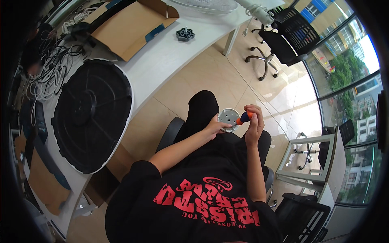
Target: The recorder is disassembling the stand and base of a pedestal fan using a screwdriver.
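Note:
Over my lap, my left hand [216, 126] grips a round, light-grey plastic part [229, 118] by its left edge, thumb on its face. Several dark holes show in that face. In my right hand [254, 121] is a screwdriver [244, 118] with an orange and dark-blue handle. Its front end points at the right side of the round part. The tip is too small to make out, so I cannot tell whether it sits in a screw.
On the white desk [162, 67] to the left lie a large black round cover [93, 115], an open cardboard box [129, 30], a black knob [185, 34] and tangled cables [52, 73]. A pedestal fan [259, 14] stands ahead. Office chairs [289, 38] are at the right, by the windows.

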A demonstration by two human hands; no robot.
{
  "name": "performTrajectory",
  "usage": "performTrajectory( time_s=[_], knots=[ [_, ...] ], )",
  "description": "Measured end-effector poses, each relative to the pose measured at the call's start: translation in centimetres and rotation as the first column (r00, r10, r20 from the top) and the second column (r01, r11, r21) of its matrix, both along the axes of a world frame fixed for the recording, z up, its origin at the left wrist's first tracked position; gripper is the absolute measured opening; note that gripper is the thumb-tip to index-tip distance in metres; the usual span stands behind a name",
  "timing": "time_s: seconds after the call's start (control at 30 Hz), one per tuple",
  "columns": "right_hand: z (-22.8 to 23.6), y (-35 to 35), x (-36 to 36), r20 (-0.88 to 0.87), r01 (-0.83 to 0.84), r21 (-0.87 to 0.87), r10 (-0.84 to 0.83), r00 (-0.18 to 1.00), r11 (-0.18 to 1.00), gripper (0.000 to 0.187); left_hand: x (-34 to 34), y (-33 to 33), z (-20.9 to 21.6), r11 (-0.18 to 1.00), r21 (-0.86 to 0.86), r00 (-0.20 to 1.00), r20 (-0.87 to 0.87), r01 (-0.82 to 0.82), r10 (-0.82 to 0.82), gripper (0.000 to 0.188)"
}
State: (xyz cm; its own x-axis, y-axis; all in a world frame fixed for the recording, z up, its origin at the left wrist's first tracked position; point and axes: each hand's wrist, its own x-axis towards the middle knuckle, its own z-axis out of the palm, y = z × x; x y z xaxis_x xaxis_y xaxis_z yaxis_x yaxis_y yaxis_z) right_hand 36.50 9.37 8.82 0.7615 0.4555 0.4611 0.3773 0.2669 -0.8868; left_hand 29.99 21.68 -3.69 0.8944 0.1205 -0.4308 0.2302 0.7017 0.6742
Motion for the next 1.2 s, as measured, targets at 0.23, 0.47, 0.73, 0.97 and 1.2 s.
performTrajectory(
  time_s=[0.23,0.47,0.73,0.97,1.2],
  knots=[
    [0.1,2.3,-1.2,0.062,-0.028,-0.122,0.035,0.997,0.992,0.02,-2.7,1.3,0.4,0.989,-0.008,0.989,0.003,-0.145,0.145,0.067],
    [0.5,4.2,-2.1,-0.007,-0.263,-0.028,0.263,0.965,0.964,0.021,-5.0,2.2,-0.1,0.965,-0.004,0.965,0.027,-0.263,0.263,0.069],
    [0.2,5.6,-2.9,0.234,-0.253,-0.163,0.287,0.929,0.954,0.027,-7.3,2.7,-0.1,0.933,-0.029,0.932,0.052,-0.359,0.36,0.068],
    [-0.2,6.5,-3.7,-0.027,-0.442,0.026,0.442,0.896,0.897,0.023,-8.8,3.1,0.6,0.917,-0.013,0.916,0.015,-0.4,0.4,0.067],
    [-0.2,7.3,-4.2,0.129,-0.392,-0.161,0.413,0.901,0.906,0.023,-9.8,3.2,0.9,0.9,-0.011,0.9,0.003,-0.436,0.436,0.068]
  ],
)
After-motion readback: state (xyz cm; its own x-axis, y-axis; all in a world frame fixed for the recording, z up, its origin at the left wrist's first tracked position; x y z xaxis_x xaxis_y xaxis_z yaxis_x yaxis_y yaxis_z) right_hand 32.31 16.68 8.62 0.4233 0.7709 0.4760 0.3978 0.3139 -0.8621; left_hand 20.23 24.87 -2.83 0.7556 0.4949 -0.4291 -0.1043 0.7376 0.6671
